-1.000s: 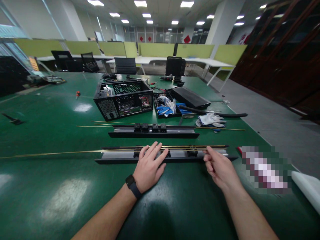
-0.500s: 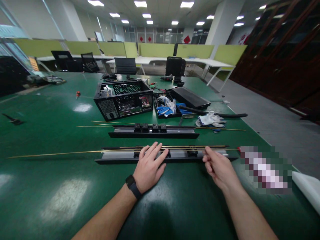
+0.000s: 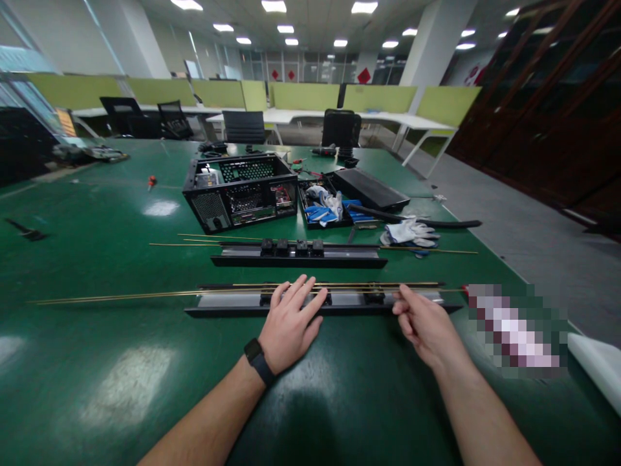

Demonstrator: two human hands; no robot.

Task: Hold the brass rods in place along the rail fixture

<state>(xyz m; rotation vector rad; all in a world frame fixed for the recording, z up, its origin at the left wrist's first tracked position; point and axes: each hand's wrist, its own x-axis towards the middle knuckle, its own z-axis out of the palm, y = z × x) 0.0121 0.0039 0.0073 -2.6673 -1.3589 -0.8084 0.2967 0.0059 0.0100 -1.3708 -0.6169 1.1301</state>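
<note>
A long black-edged rail [image 3: 220, 312] with a silvery channel and black blocks lies in front of me. Thin brass rods [image 3: 116, 298] run along it and reach well past its left end. My left hand [image 3: 290, 323], with a dark watch on the wrist, rests over the middle of the rail, fingers spread, covering a block and part of the rods. At the rail's right part, beside a black block [image 3: 374, 292], my right hand [image 3: 423, 318] has its thumb and index finger closed on a brass rod; the other fingers are curled.
Behind lies a second rail [image 3: 298, 262] with several black blocks and more brass rods. Further back stand an open black computer case [image 3: 240, 188], a tray of gloves [image 3: 324, 208] and a black panel [image 3: 371, 188]. White gloves [image 3: 410, 232] lie right. A pixelated patch hides something.
The brass rods' far left end has shifted slightly to the right, and two rods now show apart there. Both hands stay nearly in place.
</note>
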